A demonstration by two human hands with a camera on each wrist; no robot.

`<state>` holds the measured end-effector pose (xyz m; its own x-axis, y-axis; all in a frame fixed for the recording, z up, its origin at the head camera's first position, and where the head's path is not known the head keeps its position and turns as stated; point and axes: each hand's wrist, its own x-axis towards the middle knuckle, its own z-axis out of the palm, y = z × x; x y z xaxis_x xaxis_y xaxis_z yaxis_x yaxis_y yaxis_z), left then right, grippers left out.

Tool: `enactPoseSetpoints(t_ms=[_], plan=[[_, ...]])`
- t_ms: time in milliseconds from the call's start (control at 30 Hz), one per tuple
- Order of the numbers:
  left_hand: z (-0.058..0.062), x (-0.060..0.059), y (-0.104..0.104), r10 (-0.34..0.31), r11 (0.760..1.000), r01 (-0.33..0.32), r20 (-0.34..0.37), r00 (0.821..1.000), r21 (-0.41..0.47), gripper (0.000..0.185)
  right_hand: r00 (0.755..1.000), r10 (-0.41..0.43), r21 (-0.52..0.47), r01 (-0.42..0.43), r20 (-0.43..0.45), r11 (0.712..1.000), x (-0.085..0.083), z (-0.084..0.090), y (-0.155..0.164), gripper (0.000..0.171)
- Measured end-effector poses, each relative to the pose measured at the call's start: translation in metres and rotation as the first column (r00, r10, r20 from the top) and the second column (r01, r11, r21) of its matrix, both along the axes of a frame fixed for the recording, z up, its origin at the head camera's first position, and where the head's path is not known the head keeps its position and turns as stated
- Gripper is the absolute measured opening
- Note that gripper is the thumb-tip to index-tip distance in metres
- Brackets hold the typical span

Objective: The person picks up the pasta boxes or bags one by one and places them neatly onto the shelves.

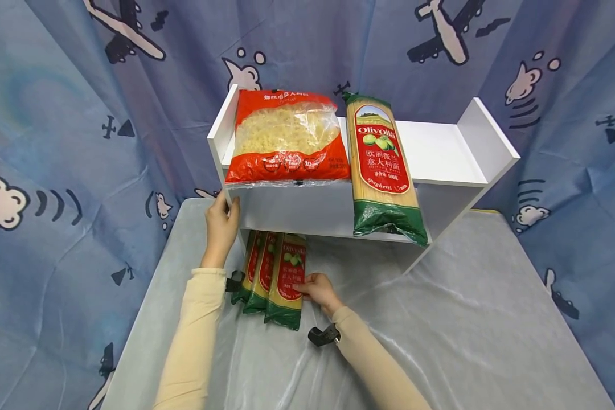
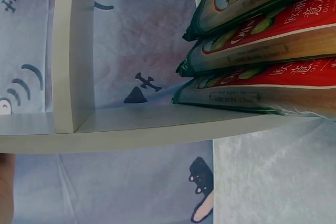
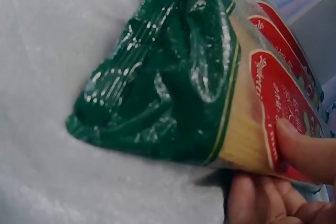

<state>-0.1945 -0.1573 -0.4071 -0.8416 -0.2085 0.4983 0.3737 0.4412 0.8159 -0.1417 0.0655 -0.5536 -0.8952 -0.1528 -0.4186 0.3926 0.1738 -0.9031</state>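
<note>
My right hand (image 1: pixel 320 290) pinches the right edge of the rightmost spaghetti pack (image 1: pixel 288 273) under the white shelf unit (image 1: pixel 297 208). In the right wrist view its thumb lies on the red label, with the other fingers beneath the pack's edge. Two more spaghetti packs, a middle one (image 1: pixel 263 285) and a left one (image 1: pixel 248 267), overlap beside it, their green ends toward me. My left hand (image 1: pixel 222 228) grips the front edge of the shelf unit's left side panel, thumb on the inner side. Only a sliver of it shows in the left wrist view.
On the shelf's top level lie a red bag of pasta (image 1: pixel 287 136) and another spaghetti pack (image 1: pixel 384 165), whose green end hangs past the front edge. A grey cloth (image 1: pixel 492 319) covers the table. Behind hangs a blue patterned curtain (image 1: pixel 307 45).
</note>
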Motion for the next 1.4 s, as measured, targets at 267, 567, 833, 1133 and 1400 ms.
enactPoseSetpoints(t_ms=[267, 567, 833, 1133, 1400], plan=[[0.001, 0.001, 0.001, 0.004, 1.000, -0.004, -0.006, 1.000, -0.009, 0.026, 1.000, -0.003, -0.044, 0.004, 0.017, 0.999, 0.007, 0.011, 0.009, 0.015], [0.003, 0.000, -0.001, 0.007, 1.000, -0.007, -0.009, 1.000, -0.011, 0.025, 1.000, 0.006, -0.019, -0.006, 0.003, 1.000, 0.009, 0.017, 0.005, 0.016], [0.001, 0.002, 0.000, 0.007, 1.000, -0.007, 0.000, 1.000, -0.028, 0.025, 0.991, -0.109, -0.077, 0.115, 0.078, 0.990, 0.009, 0.013, 0.004, 0.035], [0.002, 0.003, 0.000, 0.017, 1.000, -0.017, 0.006, 1.000, -0.013, 0.025, 0.997, -0.013, -0.129, 0.023, 0.078, 0.991, 0.011, 0.011, 0.008, 0.031], [0.002, 0.004, 0.002, 0.010, 1.000, -0.010, 0.019, 1.000, -0.017, 0.028, 0.996, 0.008, -0.156, 0.007, 0.092, 0.988, 0.013, 0.009, 0.015, 0.027]])
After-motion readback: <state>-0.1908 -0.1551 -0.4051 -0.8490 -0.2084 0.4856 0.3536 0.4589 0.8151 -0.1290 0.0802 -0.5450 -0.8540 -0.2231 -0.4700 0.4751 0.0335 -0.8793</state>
